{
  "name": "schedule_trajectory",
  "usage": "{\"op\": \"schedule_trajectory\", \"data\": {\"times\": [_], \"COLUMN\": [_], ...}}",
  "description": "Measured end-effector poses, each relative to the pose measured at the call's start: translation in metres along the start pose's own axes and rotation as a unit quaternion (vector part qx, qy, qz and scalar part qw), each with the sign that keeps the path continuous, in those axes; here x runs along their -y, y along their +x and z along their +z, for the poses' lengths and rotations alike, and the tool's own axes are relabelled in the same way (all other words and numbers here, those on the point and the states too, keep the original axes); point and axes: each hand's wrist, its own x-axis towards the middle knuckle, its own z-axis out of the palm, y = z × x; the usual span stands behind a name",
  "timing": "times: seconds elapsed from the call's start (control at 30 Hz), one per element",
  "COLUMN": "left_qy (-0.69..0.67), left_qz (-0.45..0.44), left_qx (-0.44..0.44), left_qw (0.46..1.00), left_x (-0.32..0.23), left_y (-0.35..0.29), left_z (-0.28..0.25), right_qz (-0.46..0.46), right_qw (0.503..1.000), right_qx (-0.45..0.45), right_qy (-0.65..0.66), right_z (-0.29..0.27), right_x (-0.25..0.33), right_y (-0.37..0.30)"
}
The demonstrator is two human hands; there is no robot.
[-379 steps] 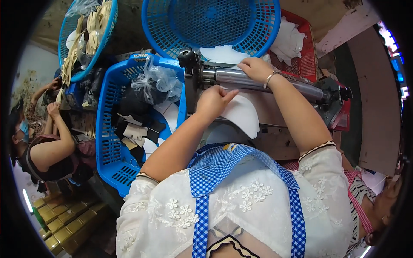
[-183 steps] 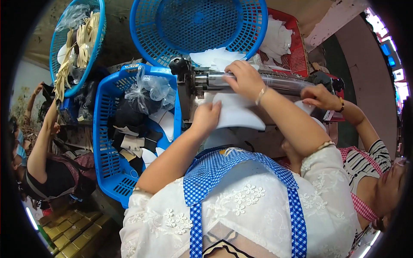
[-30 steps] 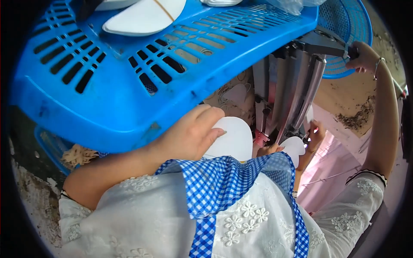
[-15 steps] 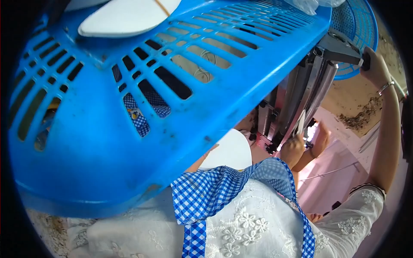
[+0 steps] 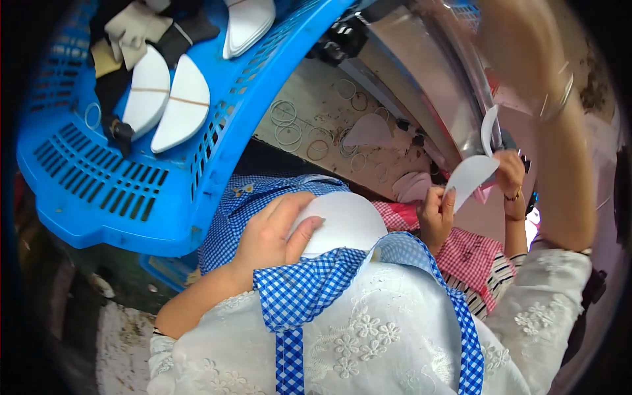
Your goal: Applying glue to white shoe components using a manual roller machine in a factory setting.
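My left hand (image 5: pixel 273 230) is closed on a white rounded piece (image 5: pixel 345 224) held over my lap, its thumb lying on the top face. Motion smears my right hand (image 5: pixel 517 52), which is raised at the upper right beside a metal machine (image 5: pixel 421 66); its fingers cannot be made out. Farther right, another person's two hands (image 5: pixel 434 214) hold a thin white curved piece (image 5: pixel 471 178). A second narrow white piece (image 5: pixel 488 130) shows near the machine's edge.
At upper left, a blue slotted plastic basket (image 5: pixel 79 220) holds banded bundles of white half-moon pieces (image 5: pixel 184 105) and grey gloves (image 5: pixel 135 33). Rubber bands (image 5: pixel 286 125) and a pale rounded piece (image 5: pixel 368 130) lie on the surface beyond my lap. The other person sits close on my right.
The view has shifted, placing the basket farther up and left and showing its inside. My left hand has come into sight. My right hand, earlier on a black knob, is now blurred and higher.
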Motion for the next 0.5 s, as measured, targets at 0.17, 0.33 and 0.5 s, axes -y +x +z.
{"op": "schedule_trajectory", "data": {"times": [0.17,0.33,0.5], "left_qy": [0.014,-0.018,0.001], "left_qz": [-0.109,-0.156,-0.167], "left_qx": [-0.043,-0.036,0.003], "left_qw": [0.993,0.987,0.986], "left_x": [-0.001,-0.014,-0.013], "left_y": [0.002,0.004,0.013], "left_z": [-0.020,-0.048,-0.053], "right_qz": [0.039,0.212,0.296], "right_qw": [0.759,0.657,0.485], "right_qx": [-0.148,0.032,0.232], "right_qy": [0.633,0.722,0.790], "right_z": [-0.001,0.022,0.043], "right_x": [0.010,0.136,0.125], "right_y": [0.071,0.117,0.160]}}
